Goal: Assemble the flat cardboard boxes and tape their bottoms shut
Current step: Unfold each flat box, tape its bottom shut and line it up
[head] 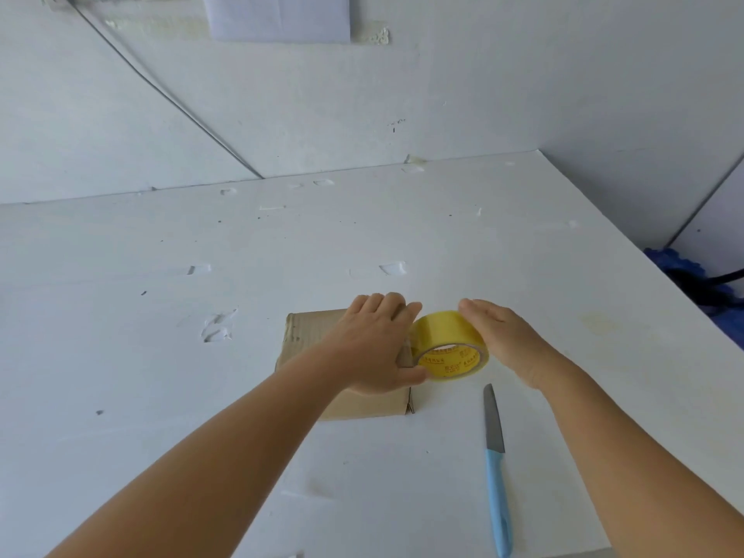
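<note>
While left hand [376,344] pressed flat on the light, crushable box [322,356] mid-worktop [161,255], right hand [509,340] gripped the stiff tape roll [449,348] at its 3 o'clock edge; hold roll by rim.

Red print on tape roll [449,348] seems illegible.

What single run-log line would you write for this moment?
step: taping box | left hand: presses cardboard box | right hand: holds yellow tape roll at box edge | knife: idle on white table
</note>
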`<state>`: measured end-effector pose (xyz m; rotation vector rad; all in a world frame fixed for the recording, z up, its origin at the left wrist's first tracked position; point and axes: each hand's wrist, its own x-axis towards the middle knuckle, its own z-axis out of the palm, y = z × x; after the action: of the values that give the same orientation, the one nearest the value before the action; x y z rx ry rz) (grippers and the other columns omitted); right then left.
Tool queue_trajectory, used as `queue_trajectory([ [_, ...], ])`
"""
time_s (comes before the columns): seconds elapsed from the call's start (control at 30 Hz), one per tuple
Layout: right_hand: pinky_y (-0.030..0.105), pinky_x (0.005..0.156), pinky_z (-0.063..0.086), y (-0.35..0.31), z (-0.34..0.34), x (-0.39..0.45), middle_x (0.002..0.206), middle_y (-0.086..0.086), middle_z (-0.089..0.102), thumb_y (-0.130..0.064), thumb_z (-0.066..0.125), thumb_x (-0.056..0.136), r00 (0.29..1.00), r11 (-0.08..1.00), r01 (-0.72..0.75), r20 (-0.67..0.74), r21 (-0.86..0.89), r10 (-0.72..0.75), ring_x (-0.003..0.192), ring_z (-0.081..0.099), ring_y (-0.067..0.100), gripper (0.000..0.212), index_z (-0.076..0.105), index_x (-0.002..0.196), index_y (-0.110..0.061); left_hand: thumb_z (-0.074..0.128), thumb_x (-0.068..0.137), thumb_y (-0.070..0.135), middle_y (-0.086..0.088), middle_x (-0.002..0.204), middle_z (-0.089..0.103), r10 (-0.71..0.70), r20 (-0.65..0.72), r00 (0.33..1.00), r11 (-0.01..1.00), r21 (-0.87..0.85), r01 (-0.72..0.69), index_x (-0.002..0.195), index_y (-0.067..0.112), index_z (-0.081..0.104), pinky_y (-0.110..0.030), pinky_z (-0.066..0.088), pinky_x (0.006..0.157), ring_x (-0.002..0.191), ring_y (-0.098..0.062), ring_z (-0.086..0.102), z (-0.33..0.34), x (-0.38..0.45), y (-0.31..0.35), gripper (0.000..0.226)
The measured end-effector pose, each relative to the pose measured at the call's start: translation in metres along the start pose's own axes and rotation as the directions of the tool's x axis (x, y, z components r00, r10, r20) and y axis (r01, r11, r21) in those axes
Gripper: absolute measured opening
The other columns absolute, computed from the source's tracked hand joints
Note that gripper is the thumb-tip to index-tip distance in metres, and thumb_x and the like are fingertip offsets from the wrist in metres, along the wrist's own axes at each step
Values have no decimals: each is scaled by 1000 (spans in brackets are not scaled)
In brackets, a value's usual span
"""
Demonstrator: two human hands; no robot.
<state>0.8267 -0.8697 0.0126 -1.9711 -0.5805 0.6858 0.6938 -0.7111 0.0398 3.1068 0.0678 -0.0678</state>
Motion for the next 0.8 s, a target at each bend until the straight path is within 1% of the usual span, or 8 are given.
queue_trajectory([
  [0.1,28,68,41,12,3,0,71,-1,49,-36,42,97,991,928,-84,132,363,38,71,47,16,29,55,82,-15,44,83,66,1,142,28,-24,-7,1000,999,-39,24,150,20,11,-33,19,111,128,-20,28,2,-2,0,88],
  [0.17,25,58,38,11,6,1,64,-3,47,-29,47,96,993,875,-47,115,482,-10,61,45,12,26,55,74,-19,44,84,65,3,145,25,-28,-3,1000,999,-40,28,151,22,8,-32,18,111,130,-19,26,3,-3,0,88],
  [0.23,24,57,36,12,1,6,63,-3,46,-29,56,93,996,948,51,57,313,-72,58,43,10,25,56,69,-21,44,85,62,6,150,20,-32,16,999,999,-43,33,151,25,3,-32,16,112,130,-19,24,4,-2,0,87],
  [0.33,27,61,38,19,-13,14,65,-5,51,-31,64,86,993,974,119,18,-193,-118,61,47,12,22,56,69,-20,43,86,59,12,152,19,-35,57,998,998,-51,38,151,30,-1,-32,17,111,129,-19,24,3,-1,2,84],
  [0.5,30,64,40,14,-17,14,71,-5,56,-37,63,85,992,953,125,4,-274,-129,67,51,13,21,57,73,-21,34,86,69,16,140,35,-68,180,981,983,-155,96,151,35,7,-34,18,111,128,-17,26,-14,4,3,78],
  [0.63,28,60,36,10,-24,12,66,-6,49,-38,56,90,989,929,137,2,-343,-146,62,46,12,26,55,74,-18,27,99,45,13,118,53,-90,244,966,968,-205,142,146,38,26,-36,20,107,125,-17,35,-28,27,-3,48],
  [0.73,29,58,32,8,-28,9,62,-4,41,-37,47,95,987,925,139,-23,-355,-157,59,40,14,33,49,70,-16,42,91,35,20,118,57,-36,385,922,952,-268,149,143,46,25,-31,27,105,112,-11,45,-36,44,-5,56],
  [0.8,30,59,31,7,-28,8,63,-3,40,-37,44,96,986,915,143,-30,-377,-166,60,39,15,34,48,71,-14,48,91,17,23,125,57,42,501,864,936,-322,141,146,44,20,-23,33,95,98,-2,50,-44,53,-1,68],
])
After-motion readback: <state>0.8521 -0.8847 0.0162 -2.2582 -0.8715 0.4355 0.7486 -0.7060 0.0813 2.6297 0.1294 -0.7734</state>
